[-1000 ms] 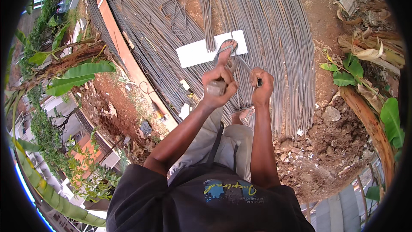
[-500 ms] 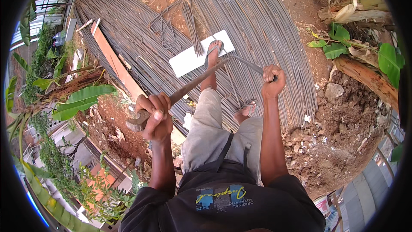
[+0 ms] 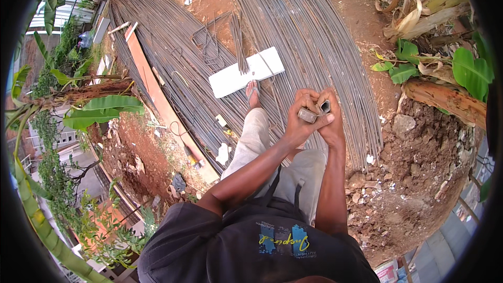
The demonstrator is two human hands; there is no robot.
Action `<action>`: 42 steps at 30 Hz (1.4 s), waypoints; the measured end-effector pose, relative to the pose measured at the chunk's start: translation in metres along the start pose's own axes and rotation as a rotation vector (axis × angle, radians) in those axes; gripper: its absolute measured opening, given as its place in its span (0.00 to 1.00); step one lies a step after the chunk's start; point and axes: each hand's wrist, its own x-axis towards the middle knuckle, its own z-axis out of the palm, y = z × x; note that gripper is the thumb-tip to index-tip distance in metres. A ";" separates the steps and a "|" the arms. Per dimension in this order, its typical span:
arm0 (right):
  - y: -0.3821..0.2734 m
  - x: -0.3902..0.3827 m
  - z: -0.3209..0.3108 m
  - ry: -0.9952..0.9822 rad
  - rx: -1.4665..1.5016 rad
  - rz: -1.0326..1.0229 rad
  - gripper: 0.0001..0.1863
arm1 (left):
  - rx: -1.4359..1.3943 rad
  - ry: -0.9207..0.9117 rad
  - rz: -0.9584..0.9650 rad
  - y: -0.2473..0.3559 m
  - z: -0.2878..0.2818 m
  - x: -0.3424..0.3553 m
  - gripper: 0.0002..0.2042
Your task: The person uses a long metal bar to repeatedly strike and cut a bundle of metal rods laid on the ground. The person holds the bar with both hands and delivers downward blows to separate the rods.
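Steel pipe (image 3: pixel 308 115) gripped in left hand (image 3: pixel 299 118), second pipe end (image 3: pixel 325 107) clasped by right hand (image 3: pixel 331 120); hands pressed together above rebar pile (image 3: pixel 314 36). White board (image 3: pixel 246 72) pinned under sandalled foot (image 3: pixel 253 93).

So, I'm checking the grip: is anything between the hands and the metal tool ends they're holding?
Nothing visible. The left hand and right hand are pressed together around two short metal tube ends, fingers wrapped directly on them, above the rebar pile.
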 end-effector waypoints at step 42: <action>0.193 -0.071 0.008 1.133 -0.222 0.325 0.22 | -0.216 0.659 -0.700 -0.404 -0.404 0.208 0.09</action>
